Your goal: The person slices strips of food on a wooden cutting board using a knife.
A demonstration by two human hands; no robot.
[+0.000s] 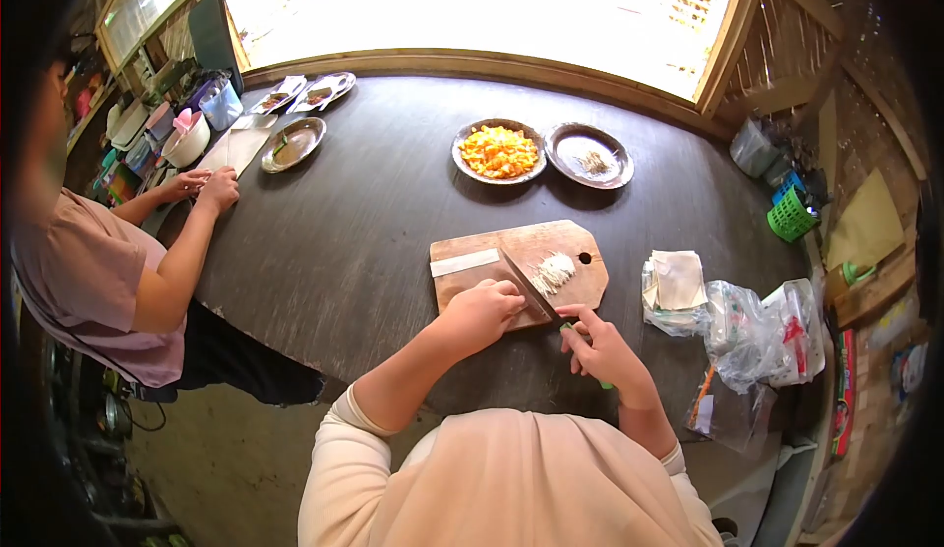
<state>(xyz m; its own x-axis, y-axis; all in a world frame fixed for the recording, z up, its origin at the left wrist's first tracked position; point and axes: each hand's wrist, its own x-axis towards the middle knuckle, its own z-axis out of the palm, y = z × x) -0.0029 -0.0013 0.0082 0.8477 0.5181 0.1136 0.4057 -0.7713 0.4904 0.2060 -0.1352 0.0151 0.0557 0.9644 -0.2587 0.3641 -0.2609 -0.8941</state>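
On the wooden cutting board (575, 237), my right hand (600, 347) grips a knife (532, 289) by its green handle. The blade slants up and left across the board. My left hand (482, 311) lies against the near side of the blade with its fingers curled down; whatever is under them is hidden. A flat white strip (465, 262) rests on the board's left part, beyond my left hand. To the right of the blade sits a small heap of thin white shreds (553, 272).
Beyond the board stand a plate of chopped orange pieces (501, 151) and a plate with few shreds (590, 156). Plastic bags (747, 331) lie at right. Another person (108, 282) works at left near a small plate (294, 144) and a white bowl (186, 144).
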